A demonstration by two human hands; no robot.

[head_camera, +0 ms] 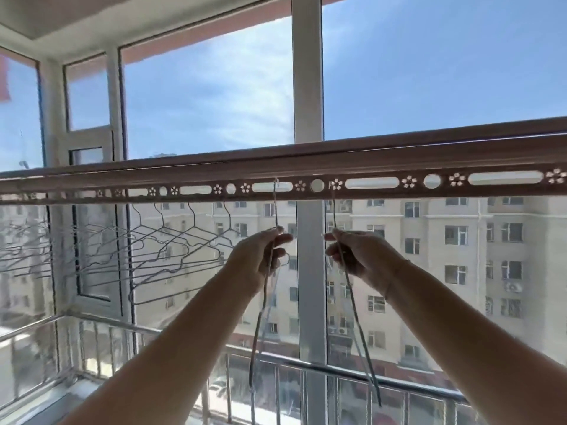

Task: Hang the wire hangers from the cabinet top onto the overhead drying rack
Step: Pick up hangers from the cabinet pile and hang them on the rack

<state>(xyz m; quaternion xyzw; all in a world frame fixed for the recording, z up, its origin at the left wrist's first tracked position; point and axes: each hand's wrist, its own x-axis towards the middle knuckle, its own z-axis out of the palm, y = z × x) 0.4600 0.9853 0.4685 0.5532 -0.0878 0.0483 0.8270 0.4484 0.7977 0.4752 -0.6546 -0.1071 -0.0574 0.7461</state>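
Observation:
The overhead drying rack (383, 161) is a brown bar with a row of slots and round holes, crossing the view at head height. My left hand (260, 256) pinches the neck of a wire hanger (259, 326) whose hook sits in a slot of the rack. My right hand (352, 256) pinches a second wire hanger (357, 320), its hook in a flower-shaped hole further right. Both hangers are seen edge-on, trailing down past my wrists. Several more wire hangers (159, 243) hang from the rack to the left.
Large balcony windows with white frames (307, 72) stand just behind the rack. A metal railing (291, 363) runs along the glass below. Apartment buildings show outside. The cabinet top is out of view.

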